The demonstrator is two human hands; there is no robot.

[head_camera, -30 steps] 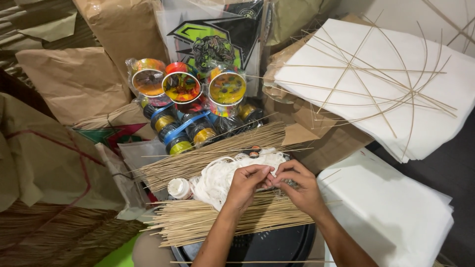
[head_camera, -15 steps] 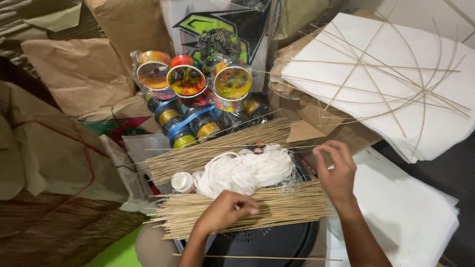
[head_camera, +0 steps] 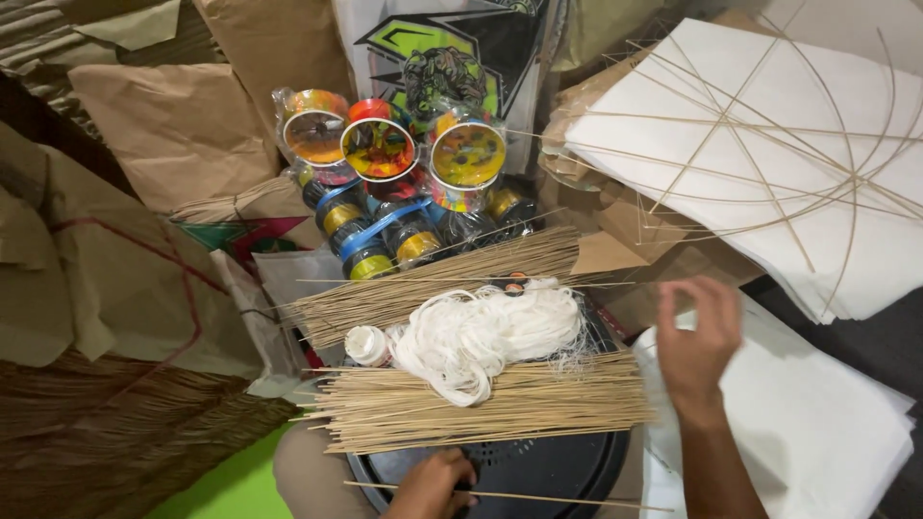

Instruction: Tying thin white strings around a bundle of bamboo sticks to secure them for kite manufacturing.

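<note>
Left grip [head_camera: 437, 485] has dropped onto a thin stick [head_camera: 538, 497].

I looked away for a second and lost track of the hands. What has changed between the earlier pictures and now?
Both hands have left the white thread. The left hand dropped to the near edge of the round black tray, at a single thin stick. The right hand swung out right, open, above the white paper stack. The two stick bundles, the thread and the colourful spools stayed put.
</note>
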